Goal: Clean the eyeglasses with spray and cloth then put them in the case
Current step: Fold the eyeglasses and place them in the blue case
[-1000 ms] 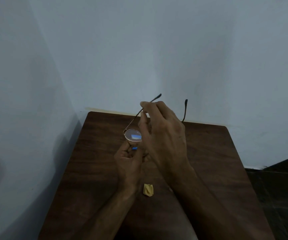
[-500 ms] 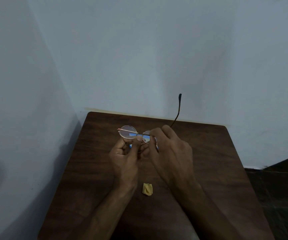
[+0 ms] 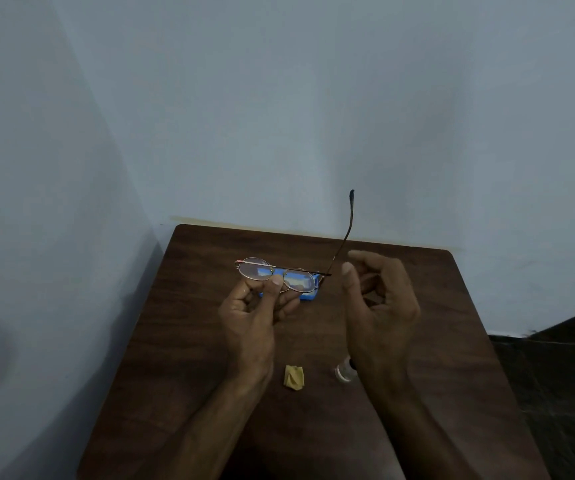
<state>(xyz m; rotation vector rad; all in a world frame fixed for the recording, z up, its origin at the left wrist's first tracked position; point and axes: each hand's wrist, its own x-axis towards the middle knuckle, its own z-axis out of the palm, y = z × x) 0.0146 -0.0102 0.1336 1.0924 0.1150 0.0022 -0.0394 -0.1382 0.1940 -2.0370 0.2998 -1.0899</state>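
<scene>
Head view: the left hand (image 3: 251,306) is pinching the eyeglasses (image 3: 275,271) at the rim near the bridge and holding them above the blue case (image 3: 308,296), which is lying on the counter (image 3: 175,341) just beyond the grip. One temple is lying folded across the lenses, and the other is standing up to the right of the grip. The right hand (image 3: 379,299) is hovering beside that hinge, loosely curled and grasping nothing. The yellow cloth (image 3: 294,376) and spray bottle (image 3: 343,372) are lying nearer the person, so wiping is apparently done, while folding and casing are remaining. Half a second earlier the right hand was touching the frame. A second earlier both temples were standing open.
</scene>
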